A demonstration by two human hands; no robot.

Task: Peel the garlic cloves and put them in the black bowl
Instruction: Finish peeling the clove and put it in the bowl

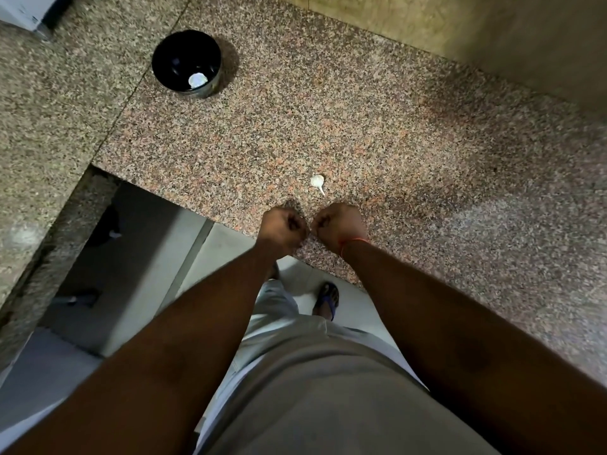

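Note:
The black bowl (185, 60) stands at the far left of the granite counter, with one white peeled clove (197, 80) inside near its front wall. A small white garlic piece (317, 182) with a thin tail lies on the counter just beyond my hands. My left hand (281, 229) and my right hand (338, 226) hover side by side over the counter's front edge, knuckles almost touching and fingers curled in. Nothing shows between the fingers, and the insides of both fists are hidden.
The speckled granite counter (394, 142) runs far and right, and a wall (492, 34) rises behind it. A second slab (49, 126) joins on the left. Below the front edge are the floor and my sandalled foot (326, 298).

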